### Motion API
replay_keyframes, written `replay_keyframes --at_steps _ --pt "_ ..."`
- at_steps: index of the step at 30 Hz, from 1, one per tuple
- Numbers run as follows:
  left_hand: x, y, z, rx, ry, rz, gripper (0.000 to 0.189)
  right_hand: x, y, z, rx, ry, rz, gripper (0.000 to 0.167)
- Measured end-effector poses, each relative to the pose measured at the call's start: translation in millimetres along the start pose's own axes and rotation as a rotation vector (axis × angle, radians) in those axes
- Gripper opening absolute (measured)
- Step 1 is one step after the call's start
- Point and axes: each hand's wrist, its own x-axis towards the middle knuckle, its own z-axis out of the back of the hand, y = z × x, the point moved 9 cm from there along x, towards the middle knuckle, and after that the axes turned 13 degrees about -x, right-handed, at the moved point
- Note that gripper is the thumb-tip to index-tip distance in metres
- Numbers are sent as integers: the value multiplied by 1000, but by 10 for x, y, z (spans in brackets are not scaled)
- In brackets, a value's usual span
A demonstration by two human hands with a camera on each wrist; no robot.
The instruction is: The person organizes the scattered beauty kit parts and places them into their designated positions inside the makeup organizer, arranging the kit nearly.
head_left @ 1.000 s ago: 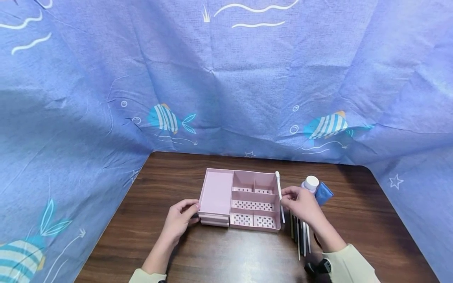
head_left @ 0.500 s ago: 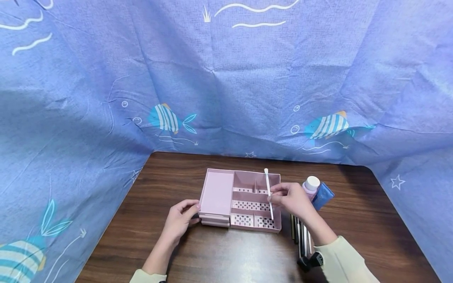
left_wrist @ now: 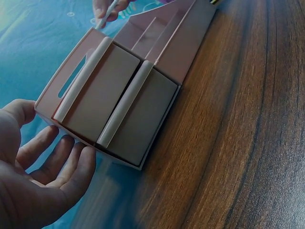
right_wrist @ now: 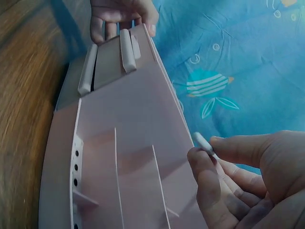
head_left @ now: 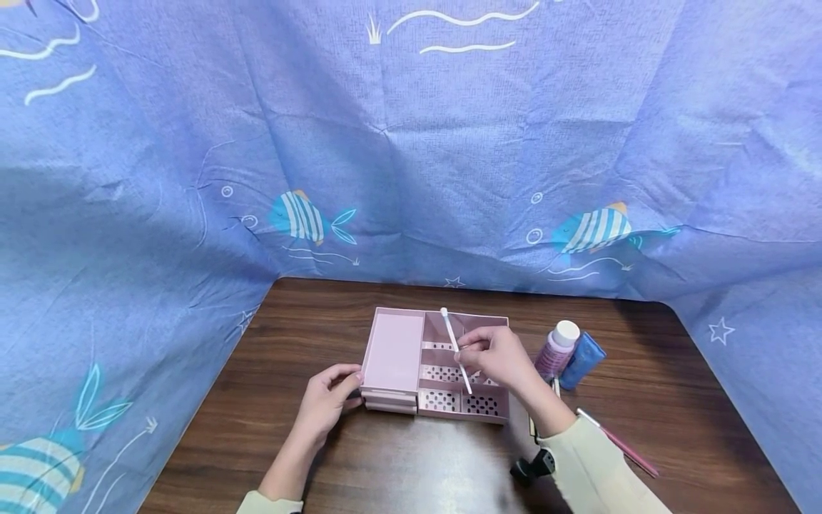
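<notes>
A pink desk organizer lies on the table, its flat lid on the left and divided compartments with hole-dotted walls on the right. My left hand grips its near left corner, thumb on top and fingers along the side. Two drawer fronts show beside that hand in the left wrist view. Over the compartments, my right hand pinches a slim white stick with a rounded white tip between thumb and fingers. In the right wrist view one end of the stick pokes past the fingertips, above the organizer's edge.
Right of the organizer stand a purple bottle with a white cap and a blue tube. A pink-and-white stick lies farther right, and other thin sticks are mostly hidden under my right forearm. A blue fish-print cloth hangs behind the table.
My right hand has carried the white stick leftward from the organizer's right edge to above its middle compartments, the stick tilting more. My left hand has stayed at its corner.
</notes>
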Motion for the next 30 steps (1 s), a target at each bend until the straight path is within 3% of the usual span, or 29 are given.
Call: replay_keyframes --at_steps 17,30 --pt "-19 10 11 -3 1 11 22 87 282 -454 168 107 -40 34" --pt "-9 25 3 -6 -1 13 23 150 327 -600 206 47 -69 34"
